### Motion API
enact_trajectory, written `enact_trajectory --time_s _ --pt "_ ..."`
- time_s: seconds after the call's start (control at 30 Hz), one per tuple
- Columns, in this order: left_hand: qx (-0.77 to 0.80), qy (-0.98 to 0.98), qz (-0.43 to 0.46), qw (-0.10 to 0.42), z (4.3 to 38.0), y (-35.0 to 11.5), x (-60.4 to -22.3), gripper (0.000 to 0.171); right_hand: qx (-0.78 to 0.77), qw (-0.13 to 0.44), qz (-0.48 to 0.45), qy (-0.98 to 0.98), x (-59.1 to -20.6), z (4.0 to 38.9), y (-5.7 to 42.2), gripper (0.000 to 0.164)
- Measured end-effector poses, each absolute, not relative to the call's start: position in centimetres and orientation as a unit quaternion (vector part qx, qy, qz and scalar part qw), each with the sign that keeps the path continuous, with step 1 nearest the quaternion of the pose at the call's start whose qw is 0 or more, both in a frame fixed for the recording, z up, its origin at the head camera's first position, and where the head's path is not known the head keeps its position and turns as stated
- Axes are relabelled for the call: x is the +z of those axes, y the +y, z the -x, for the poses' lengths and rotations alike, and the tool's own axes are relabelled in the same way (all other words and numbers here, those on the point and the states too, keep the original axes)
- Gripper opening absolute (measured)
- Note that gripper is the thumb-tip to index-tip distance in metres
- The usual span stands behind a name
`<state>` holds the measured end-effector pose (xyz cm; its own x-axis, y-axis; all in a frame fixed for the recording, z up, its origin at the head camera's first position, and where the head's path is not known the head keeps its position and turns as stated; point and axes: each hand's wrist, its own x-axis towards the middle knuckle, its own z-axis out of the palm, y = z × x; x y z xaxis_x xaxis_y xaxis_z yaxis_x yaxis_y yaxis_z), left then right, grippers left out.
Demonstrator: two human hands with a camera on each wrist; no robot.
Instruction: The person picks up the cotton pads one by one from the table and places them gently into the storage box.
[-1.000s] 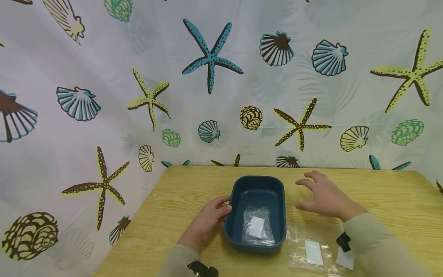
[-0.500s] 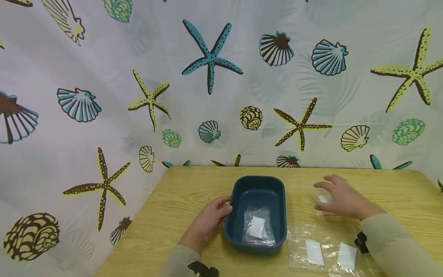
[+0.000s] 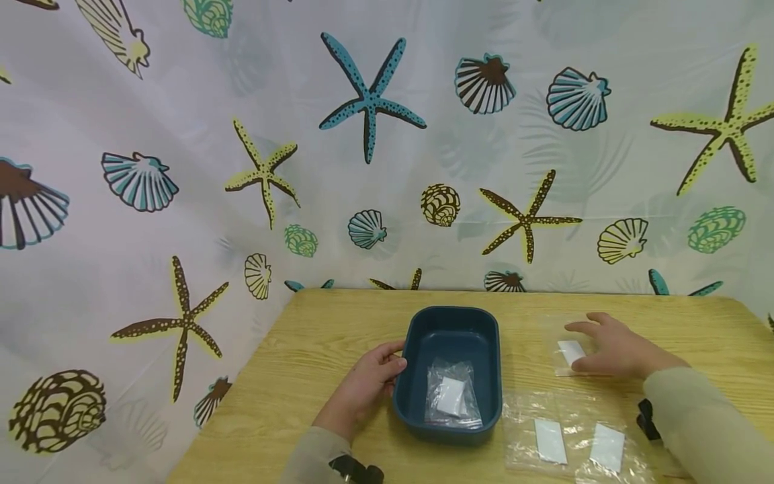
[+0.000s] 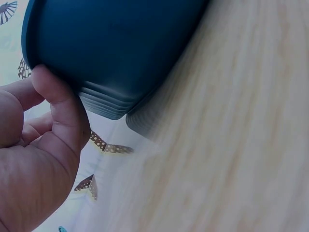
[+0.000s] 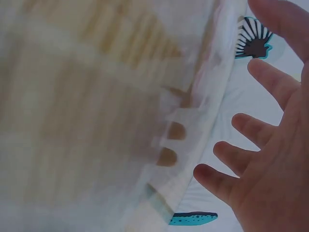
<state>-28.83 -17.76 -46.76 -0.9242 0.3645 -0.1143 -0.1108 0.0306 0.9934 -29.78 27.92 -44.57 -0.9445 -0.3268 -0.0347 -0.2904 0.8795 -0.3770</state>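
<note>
A dark blue plastic bin (image 3: 447,433) stands on the table, holding a clear zip bag (image 3: 452,410) with a white packet in it. My left hand (image 3: 365,384) grips the bin's left side, thumb at the rim; in the left wrist view the thumb touches the outer wall and some fingers lie behind it. To the right of the bin, my right hand (image 3: 613,348) has its fingers spread apart and holds nothing. Just beyond its fingertips lies a clear bag with a white packet (image 3: 568,351), partly covered by the hand.
Nearer me, right of the bin, lie two more clear bags with white packets (image 3: 550,440) (image 3: 607,447), overlapping each other. The wood-grain table (image 3: 338,316) ends at a white curtain (image 3: 387,262) printed with starfish and shells.
My right hand has moved right, away from the bin; a bag with a white packet now shows on the table where the hand was. The left hand and bin have stayed put.
</note>
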Motion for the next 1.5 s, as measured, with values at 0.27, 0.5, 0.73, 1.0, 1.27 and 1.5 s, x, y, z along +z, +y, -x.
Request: enact_trajectory --time_s 0.27,0.5,0.73,1.0,1.27,1.5 --pt "0.692 0.695 -0.089 0.173 28.9 -17.7 -46.8 0.046 -0.196 0.1 0.14 0.965 -45.2 30.4 28.6 0.089" --pt "0.7 0.687 -0.091 0.17 28.7 -17.7 -46.9 0.046 -0.185 0.116 0.128 0.967 -44.9 30.4 28.6 0.087" --pt "0.699 0.69 -0.085 0.17 28.8 -17.7 -46.9 0.045 -0.181 0.118 0.119 0.969 -44.8 30.4 28.3 0.087" --pt "0.697 0.691 -0.079 0.172 29.0 -17.8 -47.1 0.044 -0.191 0.131 0.116 0.966 -45.4 30.5 28.6 0.091" --pt "0.699 0.689 -0.079 0.177 28.9 -17.9 -47.0 0.044 -0.194 0.132 0.105 0.966 -45.5 30.7 28.6 0.09" --pt "0.692 0.695 -0.08 0.178 28.9 -18.0 -47.0 0.045 -0.176 0.105 0.117 0.972 -45.6 30.9 28.3 0.088"
